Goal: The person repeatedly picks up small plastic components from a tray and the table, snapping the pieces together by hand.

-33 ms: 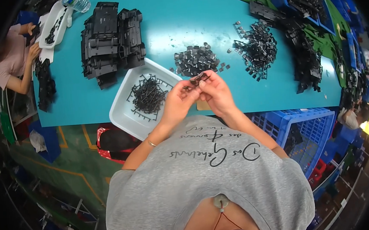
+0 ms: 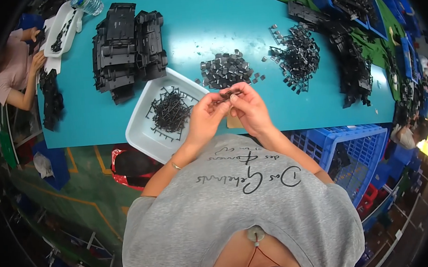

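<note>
My left hand and my right hand meet at the table's near edge, fingertips pinched together. Between them they grip a small black plastic part, mostly covered by the fingers. Just beyond lies a pile of small black square clips. Beside my left hand a white tray, jutting over the table's edge, holds a heap of thin black plastic pieces, some on comb-like strips. To the right of my hands spreads another heap of small black parts.
Large black moulded housings are stacked at the back left; more housings line the right side. A blue crate stands below the table at right. On the left a co-worker's arm rests near a white bin.
My fingers have closed further over the small black plastic part, so less of it shows. The piles and the tray stay in place on the table.
</note>
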Tool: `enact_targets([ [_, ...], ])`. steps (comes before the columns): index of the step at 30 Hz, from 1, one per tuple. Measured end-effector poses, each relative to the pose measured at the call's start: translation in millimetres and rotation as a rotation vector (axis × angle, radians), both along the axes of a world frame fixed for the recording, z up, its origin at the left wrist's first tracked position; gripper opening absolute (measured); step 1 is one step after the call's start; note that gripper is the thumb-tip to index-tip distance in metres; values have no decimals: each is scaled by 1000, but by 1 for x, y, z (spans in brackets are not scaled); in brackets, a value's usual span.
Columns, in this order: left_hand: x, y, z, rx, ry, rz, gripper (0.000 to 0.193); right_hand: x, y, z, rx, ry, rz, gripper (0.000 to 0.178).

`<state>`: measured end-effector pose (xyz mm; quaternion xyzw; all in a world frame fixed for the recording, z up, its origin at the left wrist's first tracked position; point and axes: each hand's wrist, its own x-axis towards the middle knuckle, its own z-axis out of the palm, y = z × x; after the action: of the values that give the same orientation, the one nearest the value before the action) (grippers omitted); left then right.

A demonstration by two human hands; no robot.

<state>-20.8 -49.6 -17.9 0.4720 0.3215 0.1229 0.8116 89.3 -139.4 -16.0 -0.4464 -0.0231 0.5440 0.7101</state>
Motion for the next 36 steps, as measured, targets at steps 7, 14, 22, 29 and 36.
enact_targets([
  [7,0,16,8,477,184,-303,13,31,-25,17,-145,-462,274,32],
  [14,3,7,7,365,141,-359,18,17,-30,27,-268,-880,471,14],
  [22,-3,5,6,589,258,-581,19,18,-36,32,-225,-838,488,41],
  [29,5,13,20,604,219,-855,22,33,-36,35,-160,-1195,830,14],
  [36,-2,10,3,-162,119,-879,35,38,-35,47,-146,-1100,910,16],
])
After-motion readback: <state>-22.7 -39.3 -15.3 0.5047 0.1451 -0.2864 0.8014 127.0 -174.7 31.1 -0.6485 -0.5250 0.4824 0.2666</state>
